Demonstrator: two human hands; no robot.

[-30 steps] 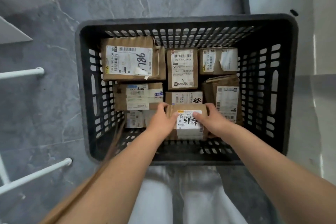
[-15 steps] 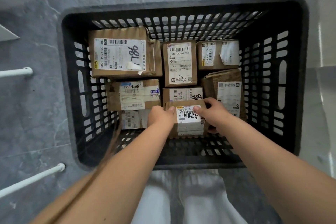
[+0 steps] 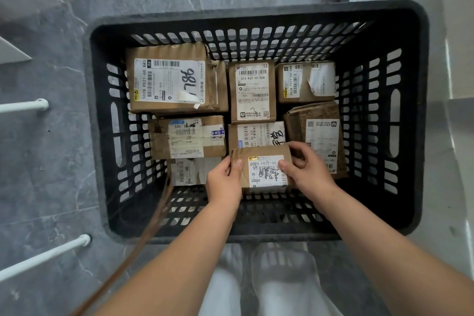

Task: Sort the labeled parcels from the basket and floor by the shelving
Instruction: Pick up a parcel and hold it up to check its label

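Cardboard, creased and brown, wraps the small parcel you hold near the front of the black basket; its white label carries black handwriting. Your left hand grips its left edge, thumb on top, and your right hand curls round its right edge. It seems raised slightly off the slotted plastic base, though that is hard to judge. 7 more boxy parcels lie flat around it, and the largest parcel, back left, is scrawled 786. Grey veined stone floor surrounds the basket. 2 white round tubes jut in at left.
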